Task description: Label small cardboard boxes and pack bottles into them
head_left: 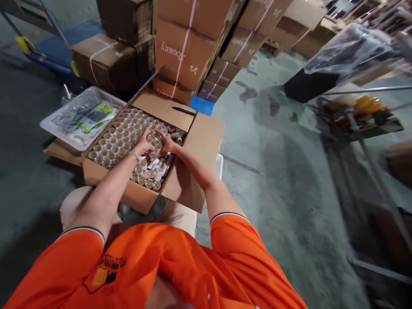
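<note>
Orange polo shirt (128, 262) fills the bottom of the shot, and both bare arms reach down into an open cardboard carton (206, 146). Packed in there are rows of small clear glass jars (119, 137), with a patch near the front where white paper bits (156, 169) show between them. Left hand (144, 143), the one with a thin band on the wrist, sits on top of the jars with its fingers (146, 134) fairly spread. Right hand (169, 142) is just beside it, fingers (160, 136) curled narrow against the jars, though honestly you can't tell if either hand has hold of one. A black marker (183, 111) lies on the carton's back flap, and a white plastic basket (61, 122) of bagged stuff and printed cards rests by the left flap. Behind that are stacked brown cartons (183, 51) with white straps and "beauty" printed on them, plus a blue platform trolley (54, 51) off on the concrete floor (273, 171). Over on the right there's a metal rack (357, 116) under a plastic-wrapped bundle (347, 53).
</note>
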Action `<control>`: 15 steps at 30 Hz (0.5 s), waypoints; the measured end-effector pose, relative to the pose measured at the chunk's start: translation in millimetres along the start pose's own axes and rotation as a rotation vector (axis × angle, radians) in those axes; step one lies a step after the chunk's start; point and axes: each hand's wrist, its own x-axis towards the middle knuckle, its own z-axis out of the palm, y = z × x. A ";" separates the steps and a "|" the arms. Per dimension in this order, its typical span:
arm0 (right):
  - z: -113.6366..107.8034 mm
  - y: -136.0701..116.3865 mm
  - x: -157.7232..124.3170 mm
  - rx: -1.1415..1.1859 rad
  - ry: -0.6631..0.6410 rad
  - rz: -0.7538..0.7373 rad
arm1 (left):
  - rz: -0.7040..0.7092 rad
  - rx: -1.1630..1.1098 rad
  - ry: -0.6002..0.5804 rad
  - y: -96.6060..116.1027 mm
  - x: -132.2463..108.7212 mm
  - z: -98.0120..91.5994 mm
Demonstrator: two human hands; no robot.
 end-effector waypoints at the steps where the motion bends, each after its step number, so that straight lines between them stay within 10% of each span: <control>1: 0.9 2.3 3.6 0.014 -0.017 -0.003 | -0.009 0.005 -0.004 2.1 1.4 0.7; 11: -27.4 -14.9 -59.7 -0.009 0.187 -0.220 | 0.648 0.149 0.083 16.2 -42.7 -4.8; 15: -85.8 -6.2 -143.3 -0.002 0.407 -0.193 | 0.934 0.204 -0.123 68.2 -54.7 51.6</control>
